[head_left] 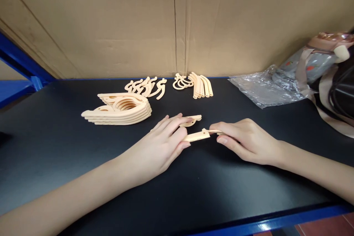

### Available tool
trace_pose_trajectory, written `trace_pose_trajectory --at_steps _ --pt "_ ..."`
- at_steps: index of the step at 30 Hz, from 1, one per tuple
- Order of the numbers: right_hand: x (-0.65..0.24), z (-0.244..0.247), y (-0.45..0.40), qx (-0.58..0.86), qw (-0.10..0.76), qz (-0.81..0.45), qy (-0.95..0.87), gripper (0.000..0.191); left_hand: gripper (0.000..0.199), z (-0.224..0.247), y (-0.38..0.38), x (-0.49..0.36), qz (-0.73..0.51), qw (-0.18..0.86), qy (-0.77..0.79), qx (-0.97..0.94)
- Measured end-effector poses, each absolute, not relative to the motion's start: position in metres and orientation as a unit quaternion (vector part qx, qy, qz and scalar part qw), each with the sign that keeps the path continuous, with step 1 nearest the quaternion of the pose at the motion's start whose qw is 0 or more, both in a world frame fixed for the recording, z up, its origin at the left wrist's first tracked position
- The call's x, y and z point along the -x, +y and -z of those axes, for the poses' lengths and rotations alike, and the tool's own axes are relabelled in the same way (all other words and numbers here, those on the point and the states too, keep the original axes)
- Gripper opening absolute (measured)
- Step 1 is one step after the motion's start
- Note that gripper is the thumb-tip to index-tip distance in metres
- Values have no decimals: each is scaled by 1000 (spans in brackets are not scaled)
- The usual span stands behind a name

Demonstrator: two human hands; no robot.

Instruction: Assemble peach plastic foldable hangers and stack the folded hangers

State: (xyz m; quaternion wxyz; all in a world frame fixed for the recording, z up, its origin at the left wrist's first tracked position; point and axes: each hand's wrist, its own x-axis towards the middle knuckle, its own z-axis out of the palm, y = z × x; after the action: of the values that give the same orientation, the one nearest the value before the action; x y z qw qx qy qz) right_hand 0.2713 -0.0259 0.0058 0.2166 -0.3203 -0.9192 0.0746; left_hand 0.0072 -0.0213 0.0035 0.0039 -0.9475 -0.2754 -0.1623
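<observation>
My left hand [168, 142] is closed on a cream plastic piece [197, 136], pinched between thumb and fingers. Under its outstretched fingertips lies another cream part [190, 121] with a curved edge, partly hidden. My right hand [246, 140] pinches a thin cream piece [215, 131] whose left end meets the right end of the piece in my left hand. Whether the two are joined cannot be made out.
Stacked cream hanger-like frames [118, 114] lie at the left. Behind are curved hooks [146, 86], ring-shaped pieces [181, 82] and long pieces [201, 85]. A clear plastic bag [265, 86] and a bottle [318, 61] are at the right on the black table [138, 199].
</observation>
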Motion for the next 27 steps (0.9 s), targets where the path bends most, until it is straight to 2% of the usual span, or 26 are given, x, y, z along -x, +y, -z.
trace_pose_trajectory --at_steps 5,10,16,23,27 --pt "-272 -4 -25 327 209 -84 -918 27 26 -4 -22 -7 159 7 -274 948" --pt "-270 -4 -24 350 188 -150 -905 28 26 -4 -19 -5 135 9 -269 954" --pt "-273 -6 -20 335 193 -186 -903 25 27 -1 -16 -4 138 20 -270 953" --pt "-273 -4 -19 300 210 -167 -915 37 27 0 -14 -4 147 23 -277 949" --pt "-269 -6 -23 345 228 -189 -891 35 26 -1 -12 -3 153 7 -286 946"
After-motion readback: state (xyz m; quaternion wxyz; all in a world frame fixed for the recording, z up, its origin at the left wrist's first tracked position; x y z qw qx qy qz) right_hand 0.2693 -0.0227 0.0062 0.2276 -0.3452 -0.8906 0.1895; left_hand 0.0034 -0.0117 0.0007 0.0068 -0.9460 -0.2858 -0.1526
